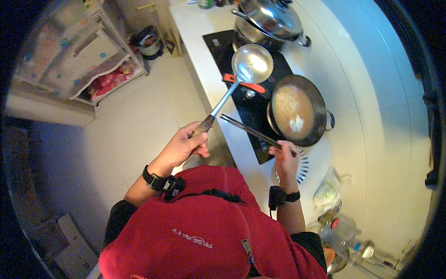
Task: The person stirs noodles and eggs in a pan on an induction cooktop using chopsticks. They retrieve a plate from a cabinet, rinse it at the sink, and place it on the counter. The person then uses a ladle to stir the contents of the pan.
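Observation:
My left hand (186, 143) is closed around the dark handle of a metal ladle (252, 63), whose bowl is raised over the edge of a black cooktop (248, 103). In my right hand (286, 157) is a pair of dark chopsticks (254, 132), their free ends pointing left towards the ladle's handle. Right of the chopsticks, a dark wok (317, 115) on the cooktop holds brownish broth with pale noodles (287, 99) and a white lump (297, 123), perhaps egg. A striped plate (303, 165) lies partly hidden behind my right hand.
A lidded steel pot (275, 21) stands at the cooktop's far end. An orange-red handle (244, 83) crosses the cooktop under the ladle. On the counter's right are a plastic bag (327, 190) and a clear plastic bottle (339, 232). A bin (150, 45) stands on the floor.

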Motion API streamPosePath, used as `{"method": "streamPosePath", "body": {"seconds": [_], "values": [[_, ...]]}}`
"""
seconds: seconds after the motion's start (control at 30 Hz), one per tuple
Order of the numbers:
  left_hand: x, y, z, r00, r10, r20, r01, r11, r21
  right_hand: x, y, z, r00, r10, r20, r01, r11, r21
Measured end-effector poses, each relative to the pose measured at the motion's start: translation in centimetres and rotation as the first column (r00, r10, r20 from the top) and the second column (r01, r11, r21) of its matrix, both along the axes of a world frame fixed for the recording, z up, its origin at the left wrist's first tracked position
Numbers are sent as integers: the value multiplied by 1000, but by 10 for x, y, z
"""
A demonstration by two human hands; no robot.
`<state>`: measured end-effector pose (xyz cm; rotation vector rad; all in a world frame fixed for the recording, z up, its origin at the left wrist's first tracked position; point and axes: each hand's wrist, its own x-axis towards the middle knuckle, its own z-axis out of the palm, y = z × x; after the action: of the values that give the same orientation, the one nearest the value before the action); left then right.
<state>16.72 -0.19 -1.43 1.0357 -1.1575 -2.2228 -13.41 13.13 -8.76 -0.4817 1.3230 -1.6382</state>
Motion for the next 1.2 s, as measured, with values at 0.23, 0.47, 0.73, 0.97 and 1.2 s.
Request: {"method": "streamPosePath", "body": {"seconds": [0.23,0.47,0.73,0.97,1.2], "values": [[-11,11,-17,980,197,-41,-201,967,-157,70,-64,-1,775,563,-288,-623,756,-199],[-18,18,-39,924,380,-37,-374,884,-281,83,-93,-3,577,621,-531,-812,509,-286],[-91,54,0,838,546,2,-492,756,-433,-38,-114,-6,465,725,-509,-882,432,-189],[-180,24,23,815,579,15,-519,740,-427,-208,-305,-14,897,275,-345,-367,899,-239],[-204,-38,19,824,543,162,-494,828,-264,-254,-511,-8,896,17,-444,-29,999,-21]]}}
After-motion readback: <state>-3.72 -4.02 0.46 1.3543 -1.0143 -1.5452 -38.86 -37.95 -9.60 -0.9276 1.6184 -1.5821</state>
